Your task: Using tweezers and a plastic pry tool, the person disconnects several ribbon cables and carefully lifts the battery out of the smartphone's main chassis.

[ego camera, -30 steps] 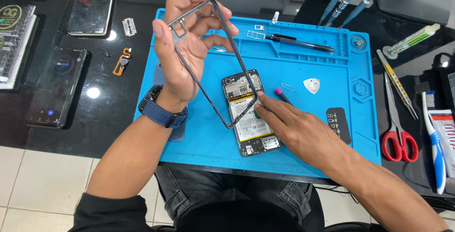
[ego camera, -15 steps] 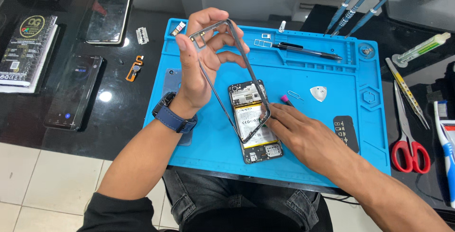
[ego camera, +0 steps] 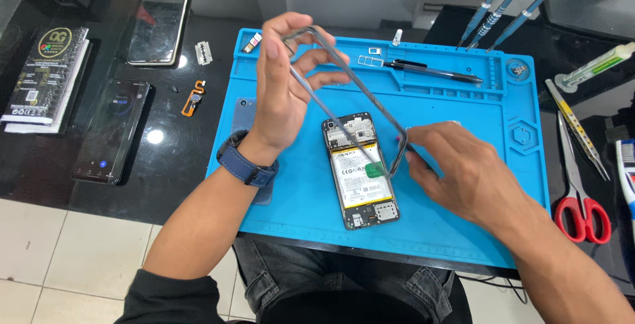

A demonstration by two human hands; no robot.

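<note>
My left hand (ego camera: 281, 95) holds up the far end of a thin grey phone frame (ego camera: 360, 86), lifted at a slant above the blue work mat (ego camera: 450, 198). My right hand (ego camera: 456, 168) grips the frame's near corner, just right of an opened phone (ego camera: 360, 172). That phone lies flat on the mat with its battery and circuit boards exposed. A dark watch sits on my left wrist (ego camera: 246, 160). A bluish back cover (ego camera: 245, 115) lies partly hidden under my left wrist.
A black pen-like tool (ego camera: 430, 70) and small trays lie along the mat's far edge. Screwdrivers (ego camera: 509, 3) stand at the back right. Red scissors (ego camera: 582, 215), tweezers (ego camera: 575, 125) and a glue tube (ego camera: 595, 66) lie right. Two phones (ego camera: 112, 129) and a booklet (ego camera: 49, 76) lie left.
My right hand slid from beside the open phone to the frame's near corner and took hold of it. The frame stays raised in my left hand.
</note>
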